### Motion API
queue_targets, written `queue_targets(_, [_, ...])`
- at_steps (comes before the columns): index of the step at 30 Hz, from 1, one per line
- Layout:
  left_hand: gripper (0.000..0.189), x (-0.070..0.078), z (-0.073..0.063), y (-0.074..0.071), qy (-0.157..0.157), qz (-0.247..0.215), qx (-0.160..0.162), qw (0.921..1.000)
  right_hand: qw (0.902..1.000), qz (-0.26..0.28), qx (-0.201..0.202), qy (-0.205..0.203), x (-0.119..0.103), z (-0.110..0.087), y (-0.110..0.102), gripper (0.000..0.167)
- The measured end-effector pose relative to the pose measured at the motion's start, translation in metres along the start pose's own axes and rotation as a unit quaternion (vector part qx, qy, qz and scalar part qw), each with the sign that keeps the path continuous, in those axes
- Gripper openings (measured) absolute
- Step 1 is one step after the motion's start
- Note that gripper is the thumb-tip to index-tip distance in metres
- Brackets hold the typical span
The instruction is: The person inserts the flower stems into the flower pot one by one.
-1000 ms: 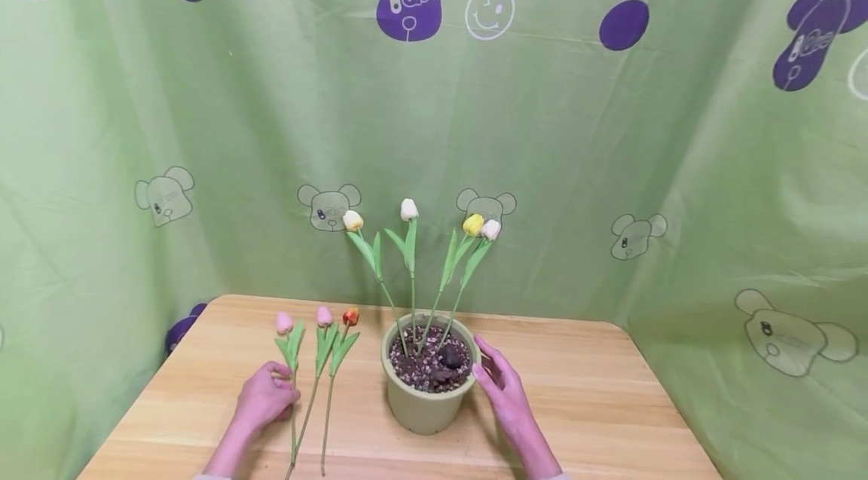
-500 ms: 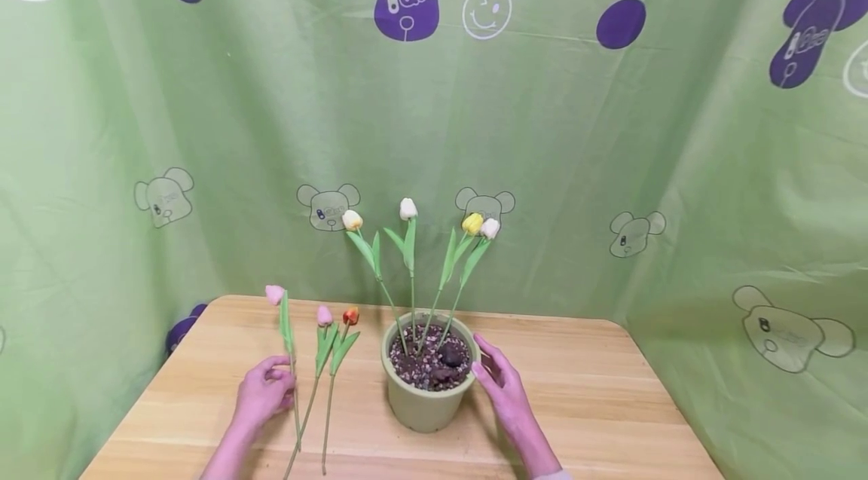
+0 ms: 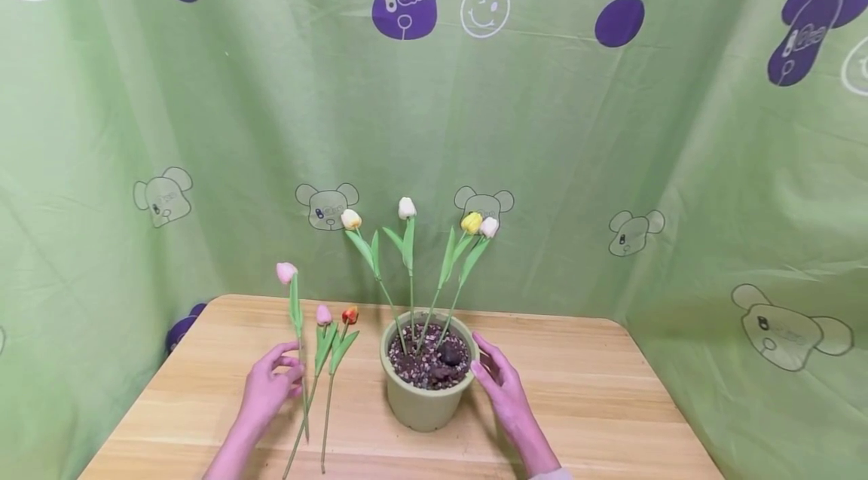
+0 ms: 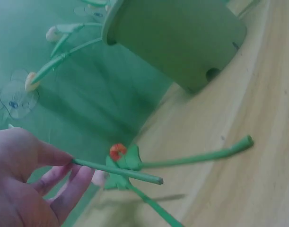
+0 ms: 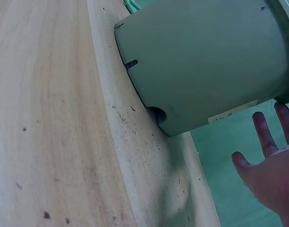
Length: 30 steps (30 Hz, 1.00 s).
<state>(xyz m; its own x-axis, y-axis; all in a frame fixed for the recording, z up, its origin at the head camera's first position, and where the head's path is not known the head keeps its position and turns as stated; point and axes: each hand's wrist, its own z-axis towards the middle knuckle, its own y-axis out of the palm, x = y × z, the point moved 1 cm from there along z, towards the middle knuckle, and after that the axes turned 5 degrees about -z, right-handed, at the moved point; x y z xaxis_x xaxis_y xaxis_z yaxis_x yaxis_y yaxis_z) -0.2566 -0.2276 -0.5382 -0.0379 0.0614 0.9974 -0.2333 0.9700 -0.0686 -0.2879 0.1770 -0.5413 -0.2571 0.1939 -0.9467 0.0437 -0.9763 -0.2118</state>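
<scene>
A pink artificial tulip [image 3: 287,273] stands nearly upright in my left hand [image 3: 269,383], its stem pinched between thumb and fingertips. In the left wrist view, the bare lower end of its stem [image 4: 144,176] is clear of the wooden table. A second pink tulip [image 3: 324,316] and a red-orange tulip [image 3: 349,316] lie just right of it. My right hand [image 3: 503,389] touches the right rim of the green flowerpot [image 3: 423,406] with spread, relaxed fingers. White, yellow and pale orange-tipped tulips [image 3: 407,209] lean outward from the dark soil [image 3: 427,371] in the pot.
The wooden table [image 3: 576,389] has rounded far corners. A green printed curtain [image 3: 542,126] hangs behind it and along both sides. Small dark soil crumbs [image 5: 46,215] are scattered on the tabletop near the pot, visible in the right wrist view.
My left hand has lifted the pink tulip off the table, tipping its bloom up, and shifted slightly right. My right hand stays at the pot rim.
</scene>
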Motion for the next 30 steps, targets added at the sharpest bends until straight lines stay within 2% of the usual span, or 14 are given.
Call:
queue_targets(8, [0.049, 0.027, -0.002, 0.014, 0.028, -0.026, -0.006, 0.9992, 0.9999, 0.011, -0.005, -0.003, -0.001, 0.001, 0.001, 0.051])
queue_targets(13, [0.047, 0.049, -0.007, 0.027, 0.054, -0.052, -0.018, 0.9970, 0.9999, 0.015, -0.007, -0.003, -0.001, 0.001, 0.000, 0.051])
queue_targets(23, [0.048, 0.093, -0.013, 0.065, 0.123, -0.098, -0.037, 0.9868, 0.9998, 0.019, -0.005, -0.003, 0.003, 0.002, 0.000, 0.052])
queue_targets(30, [0.047, 0.112, -0.017, 0.091, 0.165, -0.115, -0.048, 0.9785, 0.9997, 0.024, 0.001, 0.005, 0.002, 0.002, 0.001, 0.052])
